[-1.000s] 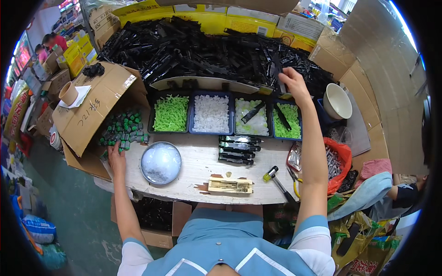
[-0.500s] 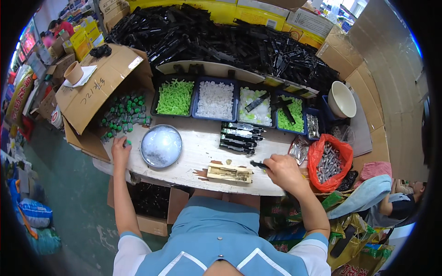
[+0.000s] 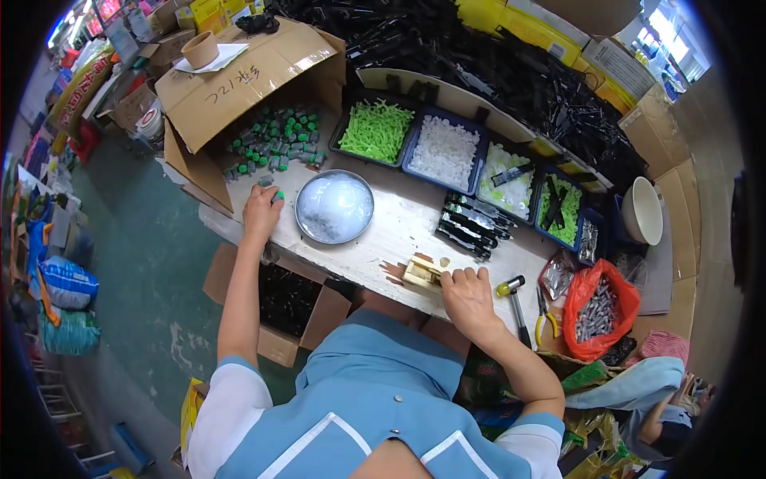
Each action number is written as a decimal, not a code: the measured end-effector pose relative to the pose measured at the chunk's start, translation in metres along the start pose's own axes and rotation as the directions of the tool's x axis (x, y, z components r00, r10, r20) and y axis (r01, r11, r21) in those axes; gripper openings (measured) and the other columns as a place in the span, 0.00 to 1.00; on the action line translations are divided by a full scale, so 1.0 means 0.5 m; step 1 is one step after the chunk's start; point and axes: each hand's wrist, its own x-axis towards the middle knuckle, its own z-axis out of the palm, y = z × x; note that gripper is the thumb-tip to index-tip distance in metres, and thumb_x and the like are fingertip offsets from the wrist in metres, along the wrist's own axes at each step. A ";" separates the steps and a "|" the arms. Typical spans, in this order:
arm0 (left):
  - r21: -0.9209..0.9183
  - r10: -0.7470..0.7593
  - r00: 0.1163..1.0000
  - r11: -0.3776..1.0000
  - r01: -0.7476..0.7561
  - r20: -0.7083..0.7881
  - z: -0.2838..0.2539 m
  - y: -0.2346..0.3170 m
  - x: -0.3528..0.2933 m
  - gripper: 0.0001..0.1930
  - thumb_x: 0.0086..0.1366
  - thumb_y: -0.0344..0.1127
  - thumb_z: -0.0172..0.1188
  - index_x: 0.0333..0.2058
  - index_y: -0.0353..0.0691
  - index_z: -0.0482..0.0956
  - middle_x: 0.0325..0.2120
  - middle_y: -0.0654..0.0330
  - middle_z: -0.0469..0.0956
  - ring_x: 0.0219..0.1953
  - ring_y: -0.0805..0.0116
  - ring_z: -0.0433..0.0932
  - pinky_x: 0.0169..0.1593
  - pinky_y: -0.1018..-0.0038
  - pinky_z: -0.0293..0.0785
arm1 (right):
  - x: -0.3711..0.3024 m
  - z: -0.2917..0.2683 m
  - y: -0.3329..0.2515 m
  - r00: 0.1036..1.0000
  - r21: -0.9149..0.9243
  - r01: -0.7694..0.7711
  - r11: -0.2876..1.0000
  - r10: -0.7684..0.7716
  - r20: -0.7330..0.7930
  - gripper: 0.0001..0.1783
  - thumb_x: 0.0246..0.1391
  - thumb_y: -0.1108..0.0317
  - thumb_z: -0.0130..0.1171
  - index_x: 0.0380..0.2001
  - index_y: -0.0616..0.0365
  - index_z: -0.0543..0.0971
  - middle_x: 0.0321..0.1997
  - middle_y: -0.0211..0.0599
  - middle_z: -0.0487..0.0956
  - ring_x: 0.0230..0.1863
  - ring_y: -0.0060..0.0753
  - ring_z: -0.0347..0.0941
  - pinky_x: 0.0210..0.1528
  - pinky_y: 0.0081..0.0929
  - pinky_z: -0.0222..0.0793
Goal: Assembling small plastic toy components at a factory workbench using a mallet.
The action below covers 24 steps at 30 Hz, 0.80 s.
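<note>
A: Left hand [image 3: 259, 217], state?
B: Nearly closed. Thumb and fingers pinch one cylinder [image 3: 277, 197], grey with a green end. It is at the left side of the bench [image 3: 399, 215], between the box [image 3: 239, 92] and the dish [image 3: 334, 242].
A: Similar pieces nearby?
B: Yes, a loose heap [image 3: 275, 136] at the mouth of the box, beyond the hand.
A: Right hand [image 3: 469, 302]?
B: Fingers bent, back of the hand upward, at the right end of the block [image 3: 416, 271]. Fingertips and palm hidden; cannot tell how far closed, or whether anything is gripped.
A: Block position?
B: Near the front edge of the bench, pale, its right part covered by the hand. Brown stains [image 3: 393, 271] beside its left end.
A: Beyond it?
B: A stack [image 3: 472, 227] of black parts, side by side. Behind that, a row of trays [image 3: 437, 181] with green and whitish pieces; black parts lie across the two right-hand ones.
A: Right of the hand?
B: Hammer [image 3: 522, 321] nearest, then pliers [image 3: 546, 327] with yellow handles, then a red bag [image 3: 576, 307] holding grey tubes [image 3: 597, 311].
</note>
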 end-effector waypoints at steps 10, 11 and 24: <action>-0.131 -0.088 0.996 0.987 0.089 0.012 -0.014 0.010 0.005 0.13 0.44 0.30 0.62 0.32 0.34 0.78 0.29 0.51 0.73 0.31 0.52 0.74 0.36 0.64 0.70 | -0.007 0.074 -0.016 0.965 0.145 -0.005 0.989 0.043 -0.257 0.22 0.45 0.70 0.55 0.47 0.60 0.70 0.53 0.39 0.67 0.52 0.38 0.62 0.56 0.46 0.50; -0.122 -0.101 0.995 0.987 0.102 0.013 -0.014 0.010 -0.001 0.13 0.44 0.30 0.62 0.32 0.34 0.78 0.29 0.51 0.73 0.31 0.52 0.74 0.36 0.64 0.70 | -0.014 0.089 -0.023 0.976 0.142 -0.032 0.989 0.062 -0.210 0.26 0.49 0.66 0.54 0.52 0.61 0.67 0.58 0.35 0.64 0.56 0.34 0.60 0.60 0.49 0.43; -0.884 -0.141 0.922 0.264 0.387 0.361 -0.091 0.182 -0.035 0.13 0.59 0.27 0.57 0.44 0.34 0.75 0.30 0.64 0.72 0.26 0.77 0.73 0.26 0.81 0.69 | 0.007 0.105 -0.069 0.985 0.149 -0.062 0.987 0.085 -0.149 0.29 0.53 0.59 0.50 0.56 0.62 0.62 0.65 0.37 0.56 0.64 0.34 0.52 0.63 0.49 0.38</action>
